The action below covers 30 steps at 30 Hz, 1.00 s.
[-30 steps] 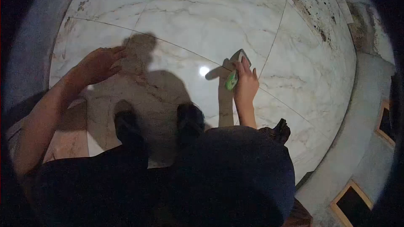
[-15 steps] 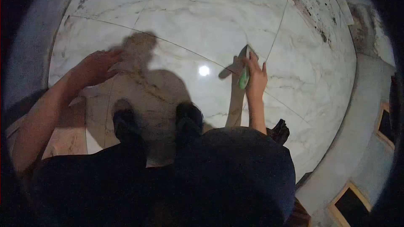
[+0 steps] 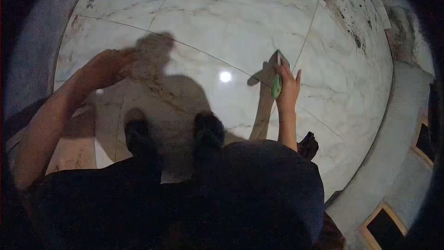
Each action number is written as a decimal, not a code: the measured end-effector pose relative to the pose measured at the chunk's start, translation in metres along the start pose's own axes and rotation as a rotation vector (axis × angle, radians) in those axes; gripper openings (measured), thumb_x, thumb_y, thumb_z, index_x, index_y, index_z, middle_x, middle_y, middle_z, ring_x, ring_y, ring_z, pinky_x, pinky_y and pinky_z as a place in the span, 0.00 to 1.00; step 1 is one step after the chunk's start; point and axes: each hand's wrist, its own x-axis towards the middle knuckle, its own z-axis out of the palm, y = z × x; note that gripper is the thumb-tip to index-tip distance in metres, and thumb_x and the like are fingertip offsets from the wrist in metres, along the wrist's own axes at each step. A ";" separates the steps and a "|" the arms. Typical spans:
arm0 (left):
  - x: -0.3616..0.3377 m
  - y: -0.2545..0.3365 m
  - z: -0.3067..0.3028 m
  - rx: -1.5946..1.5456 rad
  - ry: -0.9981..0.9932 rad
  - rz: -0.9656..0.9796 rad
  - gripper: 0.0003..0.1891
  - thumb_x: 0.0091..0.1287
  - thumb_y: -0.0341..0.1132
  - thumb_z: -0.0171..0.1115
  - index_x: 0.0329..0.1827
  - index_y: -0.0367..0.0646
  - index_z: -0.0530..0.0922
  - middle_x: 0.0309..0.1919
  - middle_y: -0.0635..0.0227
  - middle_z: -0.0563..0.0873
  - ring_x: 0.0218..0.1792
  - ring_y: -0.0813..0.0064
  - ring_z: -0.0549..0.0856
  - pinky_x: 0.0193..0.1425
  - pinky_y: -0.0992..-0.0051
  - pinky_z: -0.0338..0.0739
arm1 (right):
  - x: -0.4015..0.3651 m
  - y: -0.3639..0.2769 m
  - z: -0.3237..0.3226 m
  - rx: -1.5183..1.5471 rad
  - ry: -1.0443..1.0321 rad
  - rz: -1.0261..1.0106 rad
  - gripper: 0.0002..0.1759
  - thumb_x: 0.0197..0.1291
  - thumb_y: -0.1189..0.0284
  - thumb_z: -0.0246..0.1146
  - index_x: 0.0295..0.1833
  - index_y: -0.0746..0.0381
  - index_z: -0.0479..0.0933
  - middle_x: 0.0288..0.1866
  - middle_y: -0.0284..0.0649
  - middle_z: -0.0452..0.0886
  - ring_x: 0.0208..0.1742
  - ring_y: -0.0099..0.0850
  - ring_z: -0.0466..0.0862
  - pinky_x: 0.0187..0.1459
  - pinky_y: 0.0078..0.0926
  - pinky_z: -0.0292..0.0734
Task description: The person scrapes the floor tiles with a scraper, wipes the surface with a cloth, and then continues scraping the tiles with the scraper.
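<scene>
The tiled floor [image 3: 222, 23] is white with brown-grey veins; the handle [image 3: 276, 87], green.

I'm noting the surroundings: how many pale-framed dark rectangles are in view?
2: one framed rectangle at the lower right, the other rectangle above it, near the right edge. More may be hidden in the dark.

There are two hands [image 3: 290, 90], one green-handled tool [image 3: 276, 87] and two framed dark panels [image 3: 383, 228].
</scene>
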 end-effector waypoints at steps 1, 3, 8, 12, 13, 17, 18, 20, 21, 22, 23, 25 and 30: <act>0.000 0.004 -0.003 -0.008 0.000 -0.011 0.24 0.71 0.40 0.62 0.69 0.44 0.72 0.72 0.55 0.72 0.66 0.57 0.78 0.69 0.58 0.73 | -0.009 0.001 0.001 -0.007 -0.011 -0.004 0.20 0.59 0.76 0.60 0.58 0.55 0.79 0.73 0.43 0.74 0.74 0.40 0.73 0.80 0.59 0.47; 0.001 0.005 -0.008 -0.133 0.084 -0.069 0.24 0.71 0.39 0.62 0.69 0.45 0.72 0.72 0.55 0.72 0.66 0.55 0.78 0.70 0.58 0.72 | -0.037 0.004 0.012 -0.078 -0.037 -0.038 0.21 0.57 0.76 0.62 0.58 0.54 0.79 0.74 0.42 0.73 0.74 0.38 0.73 0.80 0.58 0.45; -0.002 0.003 0.003 -0.016 -0.046 -0.016 0.27 0.74 0.43 0.58 0.73 0.44 0.68 0.75 0.55 0.68 0.68 0.52 0.75 0.72 0.56 0.69 | -0.007 0.026 0.011 -0.045 0.023 -0.030 0.19 0.61 0.75 0.60 0.58 0.52 0.80 0.74 0.40 0.73 0.72 0.38 0.76 0.79 0.59 0.46; 0.002 0.002 -0.006 -0.039 -0.083 -0.025 0.26 0.74 0.42 0.58 0.72 0.43 0.69 0.75 0.54 0.69 0.69 0.52 0.75 0.72 0.57 0.69 | 0.000 0.022 -0.009 -0.051 -0.045 -0.044 0.20 0.60 0.76 0.60 0.59 0.54 0.78 0.73 0.44 0.75 0.72 0.39 0.75 0.79 0.61 0.46; 0.002 -0.001 -0.004 -0.052 -0.082 -0.036 0.26 0.74 0.42 0.58 0.72 0.43 0.69 0.75 0.54 0.69 0.69 0.52 0.75 0.72 0.57 0.69 | -0.014 0.024 -0.005 -0.079 -0.050 -0.077 0.20 0.60 0.75 0.60 0.59 0.53 0.78 0.73 0.42 0.75 0.72 0.38 0.75 0.79 0.61 0.46; -0.001 0.004 -0.004 -0.119 0.111 -0.078 0.24 0.75 0.42 0.57 0.71 0.46 0.71 0.72 0.57 0.72 0.65 0.56 0.79 0.71 0.59 0.71 | -0.048 0.017 0.004 -0.085 -0.015 -0.080 0.18 0.64 0.73 0.58 0.59 0.52 0.80 0.73 0.38 0.76 0.72 0.36 0.76 0.80 0.59 0.46; -0.002 0.006 -0.008 -0.096 0.040 -0.118 0.24 0.75 0.43 0.57 0.71 0.45 0.70 0.72 0.56 0.72 0.65 0.56 0.79 0.71 0.60 0.71 | -0.046 0.019 0.007 -0.062 0.027 -0.063 0.16 0.67 0.72 0.56 0.58 0.52 0.81 0.72 0.39 0.76 0.71 0.36 0.77 0.80 0.58 0.45; -0.007 0.001 -0.004 -0.048 -0.003 -0.065 0.25 0.75 0.42 0.58 0.72 0.44 0.70 0.72 0.56 0.72 0.66 0.54 0.78 0.71 0.58 0.70 | -0.013 0.043 0.010 -0.063 0.034 -0.050 0.17 0.67 0.73 0.55 0.59 0.52 0.80 0.72 0.39 0.76 0.71 0.36 0.78 0.80 0.58 0.44; -0.011 -0.001 -0.001 -0.018 -0.043 -0.023 0.26 0.74 0.42 0.58 0.72 0.43 0.69 0.73 0.55 0.72 0.67 0.53 0.77 0.72 0.56 0.70 | -0.002 0.047 0.008 -0.069 0.033 -0.054 0.18 0.67 0.73 0.54 0.59 0.52 0.80 0.72 0.40 0.76 0.70 0.37 0.78 0.80 0.58 0.43; -0.013 0.000 0.005 0.072 -0.041 -0.018 0.26 0.73 0.41 0.59 0.72 0.42 0.69 0.72 0.56 0.72 0.66 0.53 0.77 0.72 0.56 0.70 | 0.001 0.039 -0.001 -0.048 0.009 -0.037 0.19 0.67 0.73 0.54 0.60 0.52 0.80 0.72 0.40 0.76 0.69 0.37 0.79 0.80 0.58 0.41; -0.011 -0.004 -0.003 0.079 -0.045 -0.012 0.26 0.73 0.41 0.59 0.72 0.42 0.69 0.72 0.56 0.72 0.66 0.53 0.77 0.72 0.56 0.70 | 0.004 0.031 -0.009 -0.028 -0.014 -0.019 0.19 0.66 0.74 0.54 0.60 0.52 0.80 0.73 0.41 0.75 0.69 0.38 0.79 0.80 0.58 0.40; -0.007 -0.003 -0.014 0.039 -0.034 -0.065 0.26 0.75 0.44 0.58 0.73 0.47 0.68 0.72 0.58 0.72 0.66 0.59 0.78 0.72 0.61 0.70 | -0.018 0.029 -0.013 -0.129 -0.070 -0.067 0.18 0.67 0.71 0.55 0.60 0.52 0.81 0.73 0.39 0.76 0.69 0.37 0.79 0.80 0.58 0.39; -0.014 0.005 -0.007 -0.117 0.096 -0.074 0.25 0.74 0.43 0.59 0.71 0.43 0.70 0.71 0.59 0.74 0.64 0.57 0.79 0.69 0.60 0.73 | -0.063 0.039 0.010 -0.068 0.011 -0.091 0.18 0.67 0.69 0.57 0.62 0.51 0.80 0.76 0.34 0.72 0.71 0.36 0.77 0.81 0.55 0.40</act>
